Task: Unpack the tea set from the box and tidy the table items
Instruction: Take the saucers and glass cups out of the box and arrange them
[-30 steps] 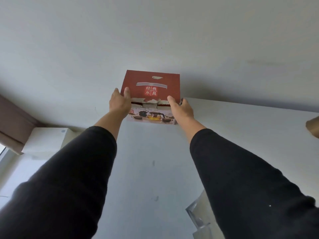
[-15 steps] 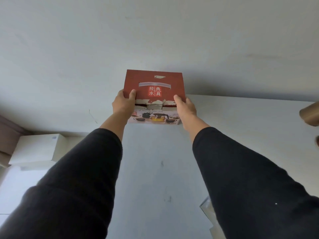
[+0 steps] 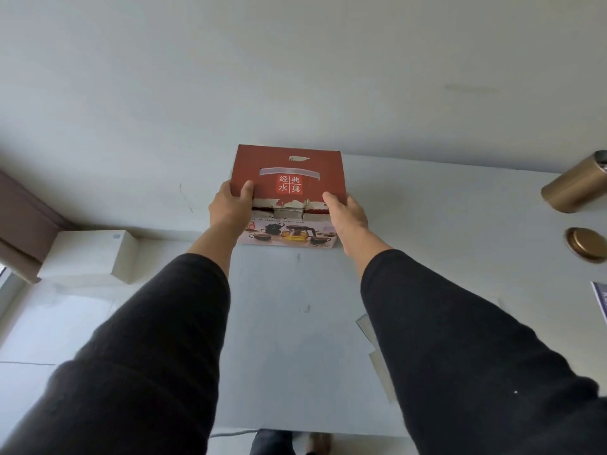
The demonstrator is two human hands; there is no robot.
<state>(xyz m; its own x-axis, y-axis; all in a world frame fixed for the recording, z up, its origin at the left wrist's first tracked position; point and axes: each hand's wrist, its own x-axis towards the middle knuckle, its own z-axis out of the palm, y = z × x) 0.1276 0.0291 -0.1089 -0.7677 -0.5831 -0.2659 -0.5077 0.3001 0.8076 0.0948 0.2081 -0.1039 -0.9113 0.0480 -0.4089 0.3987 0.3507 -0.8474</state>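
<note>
While both arms in black sleeves reach forward, the scene lays out as follows.

Box: a red tea set box [image 3: 287, 195] stands at the far middle of the pale table [image 3: 295, 339], close to the wall, with white characters on its red top and a picture of a teapot and cups on its near side; the near edge of the top is torn.
Left hand: the left hand [image 3: 230, 210] clasps the box's near left corner — thumb on top, fingers hidden behind the side.
Right hand: the right hand [image 3: 346, 213] grips the near right corner, thumb laid on the top.
Right side: a gold tin [image 3: 574, 185] lies tilted at the far right; its round gold lid [image 3: 586, 244] rests just nearer, apart from it.
Left side: a white box [image 3: 88, 256] sits off the table's left edge — beside a brown panel.
</note>
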